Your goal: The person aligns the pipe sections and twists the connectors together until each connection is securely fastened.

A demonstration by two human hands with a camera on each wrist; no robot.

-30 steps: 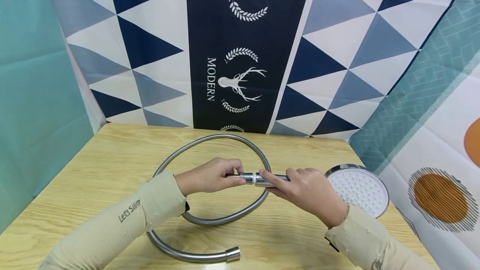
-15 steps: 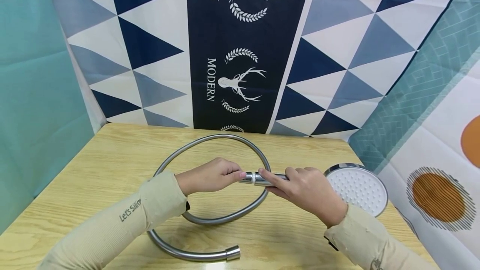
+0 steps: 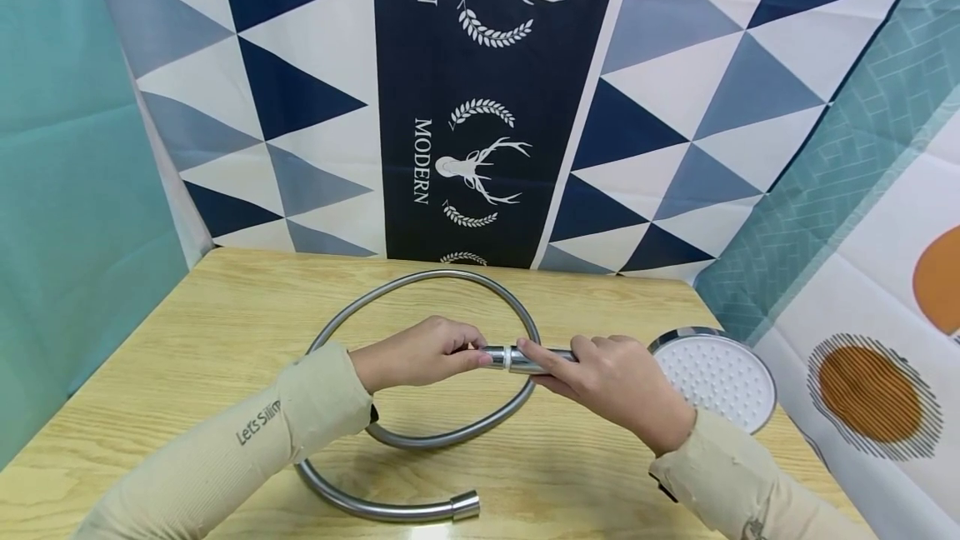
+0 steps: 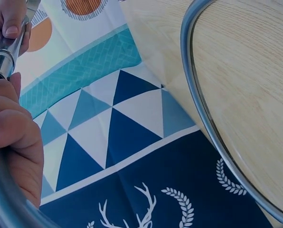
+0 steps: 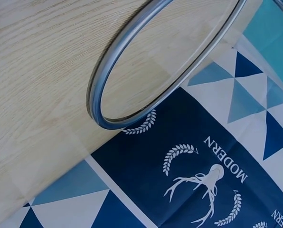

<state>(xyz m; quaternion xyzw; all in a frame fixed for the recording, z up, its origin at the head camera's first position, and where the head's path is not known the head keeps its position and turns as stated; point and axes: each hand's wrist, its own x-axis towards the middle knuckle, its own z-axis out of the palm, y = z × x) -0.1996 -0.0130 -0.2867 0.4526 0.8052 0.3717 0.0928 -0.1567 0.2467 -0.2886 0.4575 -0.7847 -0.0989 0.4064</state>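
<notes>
My right hand point(image 3: 615, 377) grips the chrome handle point(image 3: 528, 360) of a shower head, index finger laid along it. The round white spray face point(image 3: 718, 380) shows beyond that wrist, turned up. With thumb and fingers, my left hand point(image 3: 429, 352) pinches the metal end fitting point(image 3: 495, 357) of the shower hose, lined up with the handle's end; a pale ring shows between them. In the left wrist view, the left hand point(image 4: 15, 128) is close by the joint, with the right hand point(image 4: 11, 21) beyond. Only a sliver of fingers shows in the right wrist view.
The grey metal shower hose point(image 3: 450, 275) loops over the wooden table point(image 3: 225, 315), passing beneath the left forearm. Its other end fitting point(image 3: 465, 505) lies near the front edge. Patterned cloth point(image 3: 315, 90) hangs behind the table, with more cloth at both sides.
My left fingers rolled over the hose fitting half a second ago and have now shifted back to nearly their earlier pose. The right hand keeps its grip on the shower head, almost still.
</notes>
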